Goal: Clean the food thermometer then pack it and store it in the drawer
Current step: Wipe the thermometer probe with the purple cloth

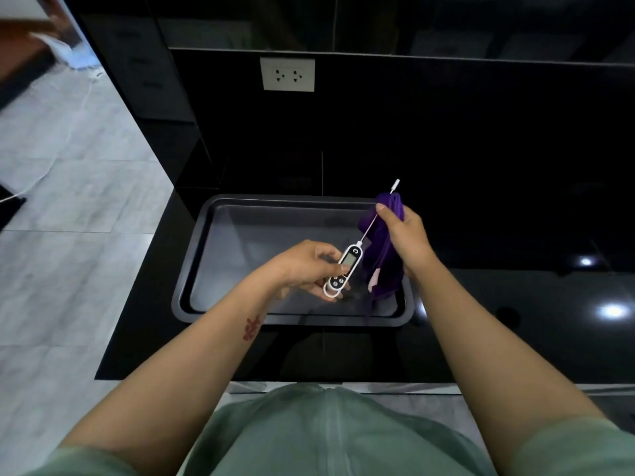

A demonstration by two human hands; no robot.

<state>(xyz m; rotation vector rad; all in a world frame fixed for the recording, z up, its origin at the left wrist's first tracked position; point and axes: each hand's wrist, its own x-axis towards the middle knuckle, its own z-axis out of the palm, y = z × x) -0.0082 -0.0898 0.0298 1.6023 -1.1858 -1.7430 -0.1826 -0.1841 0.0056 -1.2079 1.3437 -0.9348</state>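
Observation:
My left hand (pixel 309 266) grips the white body of the food thermometer (pixel 343 271) above a dark tray (pixel 192 269). Its small screen and buttons face up. The thin metal probe runs up and to the right. A purple cloth (pixel 385 262) is wrapped around the probe's upper part, and my right hand (pixel 405 235) grips it there, thumb pressing on the probe. The probe's white tip (pixel 395 184) sticks out past the cloth. The rest of the cloth hangs down over the tray's right end.
The tray sits on a glossy black countertop (pixel 515 304) near its left edge. A white double wall socket (pixel 288 74) is on the black wall behind. Grey tiled floor (pixel 68 235) lies to the left, with a white cable across it.

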